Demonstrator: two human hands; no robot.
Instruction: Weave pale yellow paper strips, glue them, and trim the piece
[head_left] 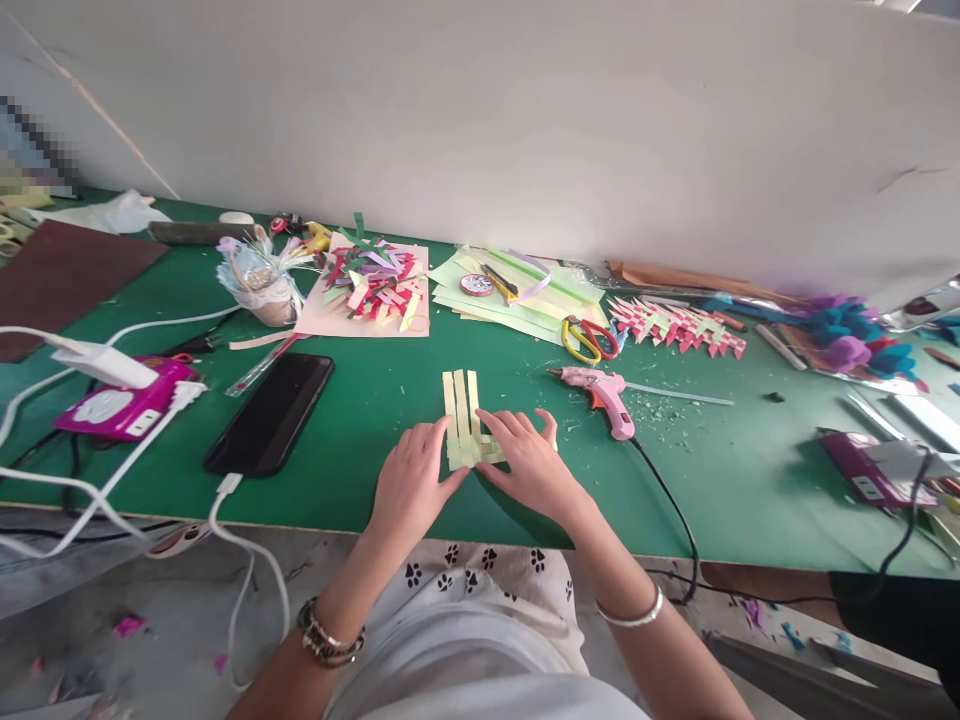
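Pale yellow-green paper strips (460,418) lie on the green table near its front edge, several standing upright in the view and others crossing them at the lower right. My left hand (413,474) rests at their left side, fingers apart, thumb at the lower edge. Over the right part of the strips is my right hand (530,460), its fingers spread and touching the paper; it hides some of the crossing strips. Right of my hands lies a pink glue gun (600,390) with a glue stick in its back.
A black phone (271,415) and magenta power strip (127,400) with white cables lie left. Behind are cut strips on pink paper (322,310), green sheets (487,300), scissors (585,340) and a red-white woven piece (675,325). Another magenta power strip (862,468) is right.
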